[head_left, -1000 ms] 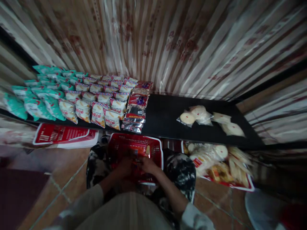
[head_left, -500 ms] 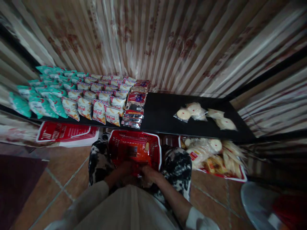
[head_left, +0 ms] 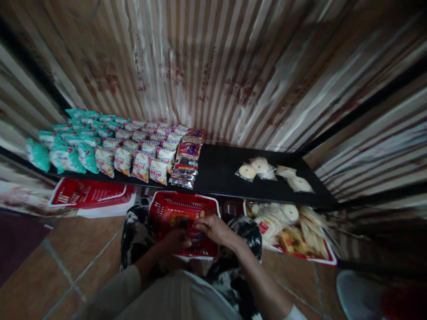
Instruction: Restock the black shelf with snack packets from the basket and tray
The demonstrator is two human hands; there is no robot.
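A red shopping basket (head_left: 156,205) with a white rim stands between my knees, and an orange-red packet (head_left: 171,218) lies inside it. Over the basket's near left part is my left hand (head_left: 176,241), dark and with curled fingers. My right hand (head_left: 215,227) reaches in from the right, thumb and fingers pinched together above the packet. Whatever either hand grips is too dark and small to make out. On the black shelf (head_left: 216,171) just beyond stands a row of dark red packets (head_left: 187,160), close in front of my hands.
White snack bags (head_left: 140,165) and turquoise bags (head_left: 66,158) fill the shelf's left side. Wrapped round pale pieces (head_left: 247,171) lie to the right. Below are another red basket (head_left: 90,193), a basket of mixed packages (head_left: 283,222) and a grey stool-like object (head_left: 356,291).
Both hands have come up from the basket's near rim and now show over its inside, the right one further forward. The view has shifted, so the shelf appears lower.
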